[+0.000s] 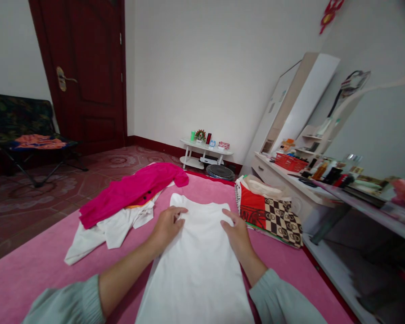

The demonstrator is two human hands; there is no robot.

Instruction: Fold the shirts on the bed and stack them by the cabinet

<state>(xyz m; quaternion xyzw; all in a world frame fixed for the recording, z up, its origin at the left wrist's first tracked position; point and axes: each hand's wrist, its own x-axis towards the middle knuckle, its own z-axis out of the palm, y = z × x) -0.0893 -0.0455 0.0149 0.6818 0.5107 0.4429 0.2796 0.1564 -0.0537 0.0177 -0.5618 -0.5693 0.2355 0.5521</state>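
Observation:
A white garment [199, 265] lies spread lengthwise on the pink bed cover [37, 270] in front of me. My left hand [167, 224] rests on its upper left part with the fingers curled onto the cloth near the edge. My right hand [236, 231] lies flat on its upper right part, fingers stretched out toward the top edge. Both forearms wear grey-green sleeves.
A magenta garment [135, 189] lies over other white clothes [111, 229] to the left. A stack of folded patterned clothes [270, 209] sits at the right bed edge. White shelves [324, 189] with clutter stand on the right; a folding chair [23, 130] and dark red door [84, 72] at far left.

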